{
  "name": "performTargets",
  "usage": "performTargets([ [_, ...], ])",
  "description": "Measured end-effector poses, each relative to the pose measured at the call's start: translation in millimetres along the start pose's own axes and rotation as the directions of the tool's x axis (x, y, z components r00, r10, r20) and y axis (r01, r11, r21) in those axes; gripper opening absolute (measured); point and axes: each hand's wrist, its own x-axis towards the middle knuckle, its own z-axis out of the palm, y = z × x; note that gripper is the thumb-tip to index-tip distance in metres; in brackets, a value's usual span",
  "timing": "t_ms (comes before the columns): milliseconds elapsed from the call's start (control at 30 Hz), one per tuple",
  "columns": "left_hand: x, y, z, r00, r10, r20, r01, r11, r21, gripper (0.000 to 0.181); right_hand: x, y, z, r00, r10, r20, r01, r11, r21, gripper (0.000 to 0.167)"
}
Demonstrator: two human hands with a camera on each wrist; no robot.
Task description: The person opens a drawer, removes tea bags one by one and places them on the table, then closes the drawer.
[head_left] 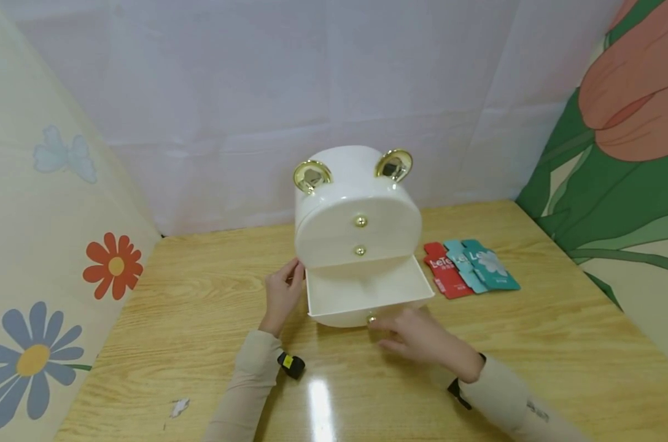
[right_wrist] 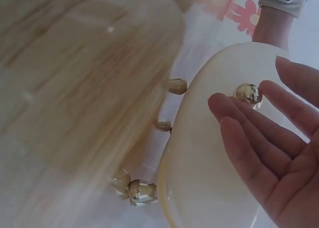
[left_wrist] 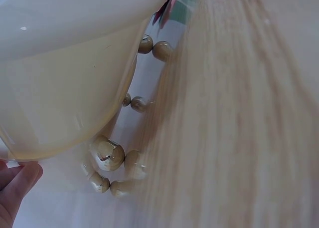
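A white storage box [head_left: 358,236] with two gold ears stands on the table, its bottom drawer [head_left: 361,288] pulled out. My left hand [head_left: 282,294] touches the box's left side; in the left wrist view only a thumb [left_wrist: 25,183] and part of a finger show at the white edge. In front of the drawer, my right hand [head_left: 417,331] has its fingertips at the gold knob [head_left: 371,319]. The right wrist view shows that hand's fingers [right_wrist: 269,130] extended and spread around the knob, palm visible, not curled round it.
To the right of the box lie a red packet [head_left: 447,273] and two teal packets [head_left: 491,267], overlapping. A small white scrap [head_left: 180,406] is at the table's front left. Behind the box hangs a pale cloth [head_left: 229,110]; flower-printed panels flank the table [head_left: 212,276].
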Motion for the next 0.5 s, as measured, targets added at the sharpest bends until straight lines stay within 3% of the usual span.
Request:
performTargets([
  [500, -1.1, -4.8, 1.0, 1.0, 0.023, -0.014, -0.023, 1.0, 0.001, 0.016, 4.8, -0.4, 4.0, 0.998, 0.021, -0.055, -0.021, 1.0, 0.004, 0.028],
])
